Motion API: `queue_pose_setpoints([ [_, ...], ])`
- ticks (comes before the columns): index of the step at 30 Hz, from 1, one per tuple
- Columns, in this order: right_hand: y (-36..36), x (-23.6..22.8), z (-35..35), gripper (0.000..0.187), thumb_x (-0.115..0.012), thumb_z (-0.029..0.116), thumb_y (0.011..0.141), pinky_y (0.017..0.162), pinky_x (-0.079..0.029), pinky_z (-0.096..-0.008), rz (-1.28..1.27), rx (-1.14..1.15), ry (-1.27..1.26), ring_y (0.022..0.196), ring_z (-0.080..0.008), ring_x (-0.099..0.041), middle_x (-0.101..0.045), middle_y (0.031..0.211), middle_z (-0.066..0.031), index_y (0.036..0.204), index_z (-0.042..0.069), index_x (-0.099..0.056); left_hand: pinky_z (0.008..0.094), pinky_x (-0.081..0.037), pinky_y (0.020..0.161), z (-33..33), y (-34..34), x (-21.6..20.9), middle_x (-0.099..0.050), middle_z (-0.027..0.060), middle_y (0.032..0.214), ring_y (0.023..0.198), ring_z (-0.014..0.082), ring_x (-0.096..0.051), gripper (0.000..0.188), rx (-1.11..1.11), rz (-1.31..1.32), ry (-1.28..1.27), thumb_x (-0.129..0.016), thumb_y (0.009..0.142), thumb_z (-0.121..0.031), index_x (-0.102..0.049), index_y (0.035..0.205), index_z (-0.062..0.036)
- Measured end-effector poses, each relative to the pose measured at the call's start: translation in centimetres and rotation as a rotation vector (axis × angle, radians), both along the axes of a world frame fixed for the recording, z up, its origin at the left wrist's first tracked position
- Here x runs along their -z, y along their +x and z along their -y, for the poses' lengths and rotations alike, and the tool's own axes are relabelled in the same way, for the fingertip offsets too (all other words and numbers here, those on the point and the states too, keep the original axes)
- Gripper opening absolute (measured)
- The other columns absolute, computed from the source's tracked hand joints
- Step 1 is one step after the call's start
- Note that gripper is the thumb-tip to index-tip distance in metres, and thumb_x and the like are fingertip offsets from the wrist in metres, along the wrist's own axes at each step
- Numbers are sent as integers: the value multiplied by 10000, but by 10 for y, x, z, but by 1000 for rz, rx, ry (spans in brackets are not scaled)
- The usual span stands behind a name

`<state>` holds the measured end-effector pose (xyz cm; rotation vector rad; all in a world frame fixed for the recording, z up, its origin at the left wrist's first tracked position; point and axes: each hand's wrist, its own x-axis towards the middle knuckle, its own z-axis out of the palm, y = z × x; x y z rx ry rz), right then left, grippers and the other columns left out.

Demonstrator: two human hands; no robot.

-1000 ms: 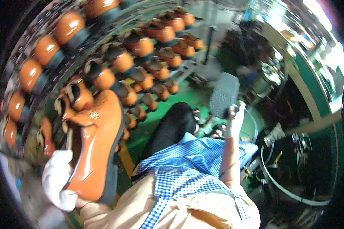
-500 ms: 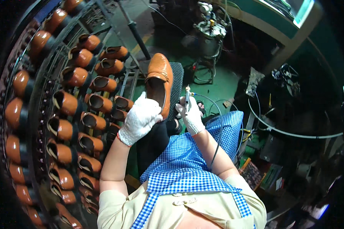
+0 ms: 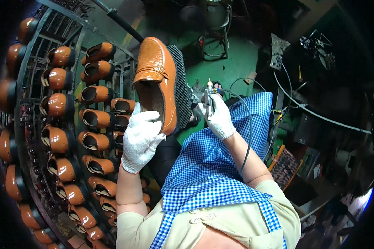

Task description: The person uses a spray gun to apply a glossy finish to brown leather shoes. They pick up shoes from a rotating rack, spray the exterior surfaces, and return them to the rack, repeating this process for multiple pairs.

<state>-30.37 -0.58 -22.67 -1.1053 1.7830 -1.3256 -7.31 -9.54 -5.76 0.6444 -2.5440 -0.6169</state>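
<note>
My left hand (image 3: 142, 137), in a white knit glove, grips the heel end of a glossy tan loafer (image 3: 165, 101). The toe points away from me, and the dark sole faces right. In my gloved right hand (image 3: 219, 117) is a small metal spray gun (image 3: 210, 97) with a brass tip. A thin hose (image 3: 248, 137) runs from the gun back past my right forearm. The gun stands to the right of the loafer, apart from it. A dark textured pad (image 3: 182, 79) shows just behind the shoe's sole.
On the left, metal racks (image 3: 29, 54) carry many tan shoes (image 3: 60, 137) in rows. A stool-like stand (image 3: 215, 39) rests on the green floor (image 3: 241, 62) ahead. At right, a pale hose (image 3: 328, 120) crosses near a patterned panel (image 3: 283, 168). My checked apron (image 3: 203, 166) covers my lap.
The loafer has come closer and left, turning so more of its sole side shows. My right hand with the spray gun has shifted slightly right. The view has also shifted.
</note>
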Motion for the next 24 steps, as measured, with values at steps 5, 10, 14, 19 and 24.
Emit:
queue_pose_setpoints([
  [5,-9,24,-12,217,-746,217,903,748,-548,-421,-469,-32,-148,829,-361,-642,-643,885,-152,1011,49,-661,689,-338,1186,-12,-15,-6,-703,123,902,1082,348,-684,246,-16,11,-17,-821,828,-106,-735,1042,-19],
  [10,-1,39,2,221,-739,260,900,689,-557,-426,-556,-231,17,827,-337,-677,-663,924,-136,1010,77,-682,468,-493,956,-38,-24,-8,-671,190,1128,1055,388,-622,241,-247,10,126,-791,887,-83,-715,1098,4],
  [14,6,48,-2,226,-765,246,878,683,-557,-438,-493,-192,-114,793,-337,-674,-631,873,-137,999,81,-669,479,-494,954,-50,-39,-13,-669,195,1122,1050,390,-625,270,-275,47,97,-794,874,-83,-693,1111,1],
  [19,-7,9,-16,224,-731,177,946,683,-563,-383,-118,-153,-110,735,-306,-687,-667,885,-132,1111,42,-665,484,-490,966,-43,-27,-16,-666,200,1130,1069,389,-625,263,-221,65,84,-787,887,-111,-691,1104,1],
  [24,0,-40,-10,280,-688,130,1006,700,-543,-321,728,-154,24,799,-168,-654,-645,974,-80,1240,21,-580,436,-449,1040,-39,-22,-12,-632,181,1230,1162,352,-594,211,-213,80,63,-706,951,-93,-702,1143,-6],
])
